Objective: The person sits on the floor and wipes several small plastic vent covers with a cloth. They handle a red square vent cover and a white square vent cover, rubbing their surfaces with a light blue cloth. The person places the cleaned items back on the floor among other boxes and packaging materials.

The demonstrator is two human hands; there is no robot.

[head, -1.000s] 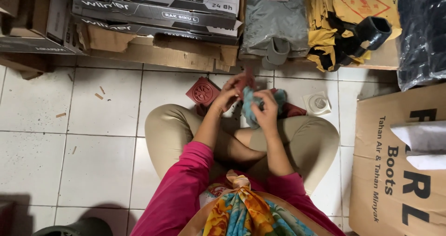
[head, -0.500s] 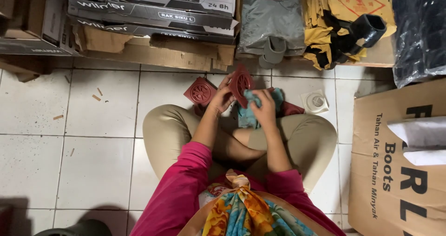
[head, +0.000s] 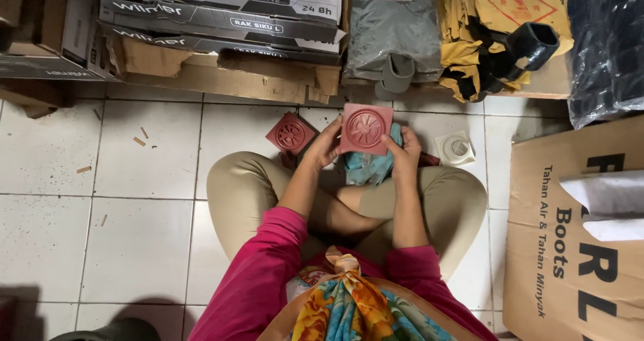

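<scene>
I sit cross-legged on a white tiled floor. A square reddish-brown floor drain cover [head: 364,128] with a round grille pattern is held flat, face up, between both hands. My left hand [head: 325,146] grips its left edge. My right hand [head: 406,152] grips its right edge and also holds a teal cloth [head: 367,169] bunched under the cover. A second reddish-brown drain cover [head: 290,134] lies on the floor just left of my left hand.
A white round drain fitting [head: 458,147] lies on the floor at right. Stacked cardboard boxes [head: 221,19], a grey plastic bag [head: 394,26] and yellow packages [head: 503,26] line the far side. A big brown carton [head: 577,234] stands at right.
The drain cover was held on edge while the cloth was rubbed on it; now it has been turned face up and both hands hold its sides, cloth underneath.
</scene>
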